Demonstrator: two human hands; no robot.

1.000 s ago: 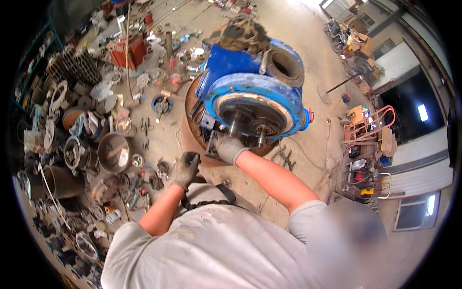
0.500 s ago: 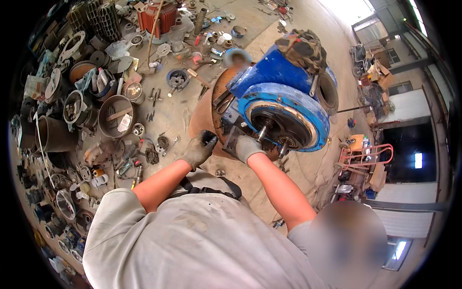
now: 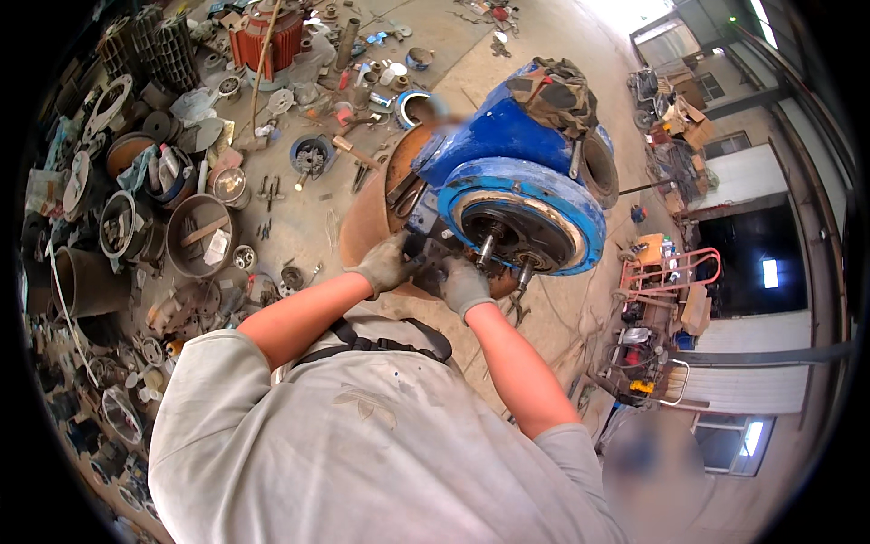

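Observation:
Both my hands wear grey work gloves and meet around a dark, flat metal piece (image 3: 426, 265), whose exact kind I cannot make out. My left hand (image 3: 384, 263) has its fingers curled at the left side of the piece. Gripping the other side is my right hand (image 3: 466, 285), with its fingertips partly hidden. Just beyond them, a blue pump-like machine housing (image 3: 494, 127) rests on a rusty drum (image 3: 367, 218). Its round blue flange (image 3: 571, 249) faces me, and two metal shafts, one of them a bright shaft (image 3: 488, 247), stick out close to my right hand.
A camouflage cloth (image 3: 557, 95) lies on the housing. On the floor to the left are a hammer (image 3: 353, 150), a blue bowl of parts (image 3: 311, 156), a rusty round pan (image 3: 201, 204) and many machine parts. A red hand truck (image 3: 675, 270) stands at the right.
My left hand has moved right and reached the dark metal piece, which my right hand held alone before. The whole view has shifted slightly left.

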